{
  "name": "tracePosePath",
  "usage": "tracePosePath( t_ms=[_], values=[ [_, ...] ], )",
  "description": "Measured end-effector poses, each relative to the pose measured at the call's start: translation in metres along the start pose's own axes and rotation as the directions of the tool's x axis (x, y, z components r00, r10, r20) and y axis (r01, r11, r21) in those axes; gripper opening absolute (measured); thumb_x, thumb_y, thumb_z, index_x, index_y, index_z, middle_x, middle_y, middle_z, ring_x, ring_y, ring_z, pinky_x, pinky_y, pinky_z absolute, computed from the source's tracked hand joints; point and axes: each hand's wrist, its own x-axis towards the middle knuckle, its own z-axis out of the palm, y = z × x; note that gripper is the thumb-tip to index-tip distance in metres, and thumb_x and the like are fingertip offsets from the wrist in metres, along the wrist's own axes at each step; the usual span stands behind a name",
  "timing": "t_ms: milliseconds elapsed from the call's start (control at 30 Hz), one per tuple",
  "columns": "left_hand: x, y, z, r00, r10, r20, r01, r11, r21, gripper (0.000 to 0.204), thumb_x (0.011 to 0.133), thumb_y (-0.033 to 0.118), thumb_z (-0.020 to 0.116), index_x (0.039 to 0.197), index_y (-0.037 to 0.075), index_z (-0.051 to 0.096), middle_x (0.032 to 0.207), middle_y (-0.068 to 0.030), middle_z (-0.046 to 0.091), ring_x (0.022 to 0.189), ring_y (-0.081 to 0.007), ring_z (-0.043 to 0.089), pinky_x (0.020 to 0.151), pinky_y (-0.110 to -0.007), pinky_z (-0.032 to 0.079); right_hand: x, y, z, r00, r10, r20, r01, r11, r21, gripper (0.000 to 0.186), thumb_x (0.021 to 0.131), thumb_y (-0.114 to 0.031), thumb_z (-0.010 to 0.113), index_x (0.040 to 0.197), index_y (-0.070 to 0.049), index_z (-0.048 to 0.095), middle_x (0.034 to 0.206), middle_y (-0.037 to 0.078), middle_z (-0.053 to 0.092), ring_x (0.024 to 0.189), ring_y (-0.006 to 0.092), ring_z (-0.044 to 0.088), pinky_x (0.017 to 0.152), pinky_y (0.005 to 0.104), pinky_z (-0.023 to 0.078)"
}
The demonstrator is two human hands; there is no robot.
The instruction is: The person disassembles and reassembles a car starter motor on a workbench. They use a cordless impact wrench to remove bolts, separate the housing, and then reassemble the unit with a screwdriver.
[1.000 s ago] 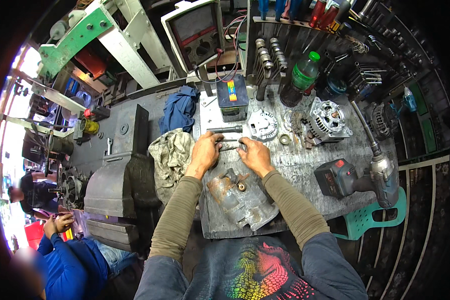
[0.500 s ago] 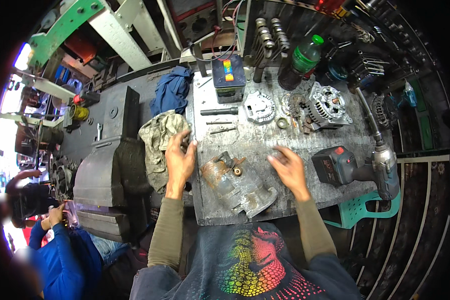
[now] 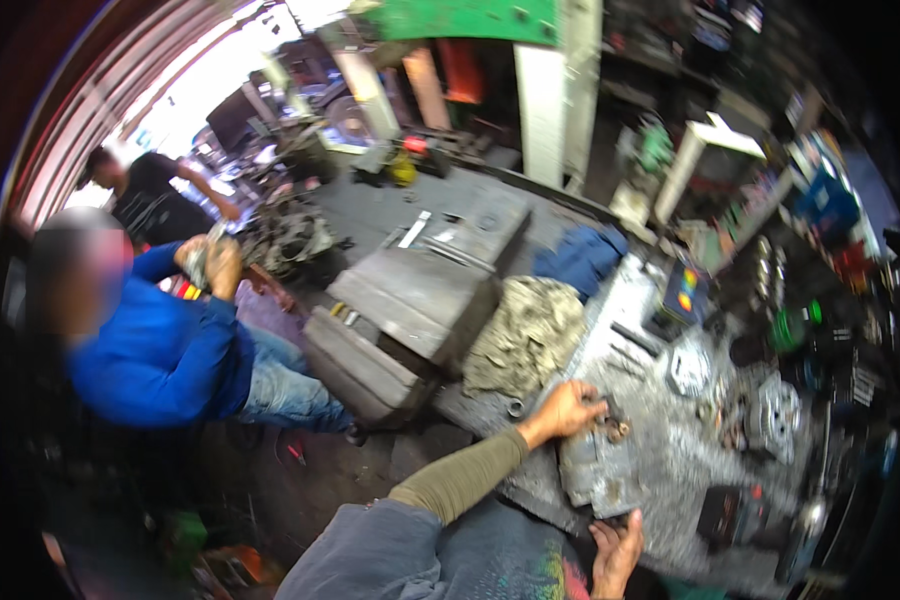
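On the metal bench lies a worn grey starter motor [image 3: 597,467], with a rusty patch and a copper-coloured terminal at its far end. My left hand [image 3: 567,410] grips that far end, fingers curled over it beside the terminal. At the near end, my right hand [image 3: 618,550] holds the casting from below with bent fingers, its thumb along the side. Motion blur softens the finger contact. Just left of my left hand is a small metal ring [image 3: 515,408]. A stained beige cloth [image 3: 527,335] lies beyond it.
A blue cloth [image 3: 582,260], a dark battery [image 3: 678,292], a round silver housing [image 3: 689,368] and an alternator [image 3: 773,415] sit farther back. A cordless impact wrench's battery pack [image 3: 727,515] is at right. A person in blue [image 3: 165,350] works at left, beyond a large metal casing [image 3: 410,305].
The view has swung left, bringing the co-worker and a second person into fuller sight. Both my hands, formerly apart from the starter motor, have closed on its ends.
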Motion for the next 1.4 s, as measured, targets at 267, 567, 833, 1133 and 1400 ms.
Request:
tracePosePath(
  t_ms=[267, 567, 833, 1133, 1400],
  values=[
    [-0.087, -0.026, 0.018, 0.822, -0.298, -0.484, 0.215, 0.951, -0.220, 0.048, 0.096, 0.039, 0.072, 0.117, -0.004, 0.072, 0.111, -0.0235, 0.076, 0.105, -0.0345, 0.074, 0.090, -0.042, 0.055, 0.099, -0.069, 0.040, 0.981, -0.041, 0.191, 0.084, 0.971, -0.222, 0.044, 0.100, -0.047, 0.067, 0.101, -0.004, 0.060, 0.083, 0.006, 0.065, 0.069, 0.0164, 0.068, 0.055, 0.0329, 0.058],
    [-0.127, -0.006, 0.012, 0.881, -0.273, -0.387, 0.121, 0.920, -0.374, 0.053, 0.093, 0.032, 0.078, 0.127, -0.006, 0.063, 0.118, -0.0171, 0.066, 0.104, -0.0271, 0.064, 0.095, -0.043, 0.052, 0.116, -0.083, 0.088, 0.988, -0.087, 0.125, 0.150, 0.695, -0.703, 0.056, 0.098, -0.051, 0.071, 0.105, 0.004, 0.075, 0.096, 0.006, 0.070, 0.090, 0.0132, 0.059, 0.080, 0.0327, 0.048],
    [-0.121, -0.001, 0.010, 0.939, -0.131, -0.319, 0.156, 0.986, 0.054, 0.057, 0.097, 0.043, 0.073, 0.126, -0.004, 0.059, 0.122, -0.0285, 0.060, 0.116, -0.0385, 0.057, 0.100, -0.051, 0.045, 0.124, -0.072, 0.055, 0.786, -0.419, 0.454, 0.618, 0.532, -0.578, 0.050, 0.107, -0.042, 0.060, 0.120, 0.004, 0.075, 0.115, 0.014, 0.078, 0.109, 0.0187, 0.070, 0.095, 0.0349, 0.052],
    [-0.233, 0.165, -0.255, 0.946, 0.305, 0.106, -0.280, 0.938, -0.202, 0.040, 0.097, 0.023, 0.077, 0.129, -0.001, 0.069, 0.113, -0.0142, 0.077, 0.106, -0.0223, 0.074, 0.097, -0.035, 0.057, 0.066, -0.063, 0.055, 0.857, -0.514, 0.034, 0.341, 0.517, -0.785, 0.036, 0.105, -0.028, 0.063, 0.115, 0.005, 0.069, 0.093, 0.015, 0.070, 0.081, 0.0226, 0.062, 0.074, 0.0373, 0.051],
    [-0.131, 0.024, -0.443, 0.662, 0.007, -0.749, 0.096, 0.991, 0.094, 0.024, 0.089, 0.013, 0.077, 0.111, 0.002, 0.075, 0.096, -0.0058, 0.077, 0.086, -0.0168, 0.072, 0.082, -0.032, 0.057, 0.012, -0.088, 0.074, 0.817, -0.538, 0.206, 0.420, 0.311, -0.853, 0.035, 0.106, -0.022, 0.062, 0.119, 0.009, 0.069, 0.105, 0.024, 0.076, 0.088, 0.0281, 0.067, 0.084, 0.0409, 0.054]
  ],
)
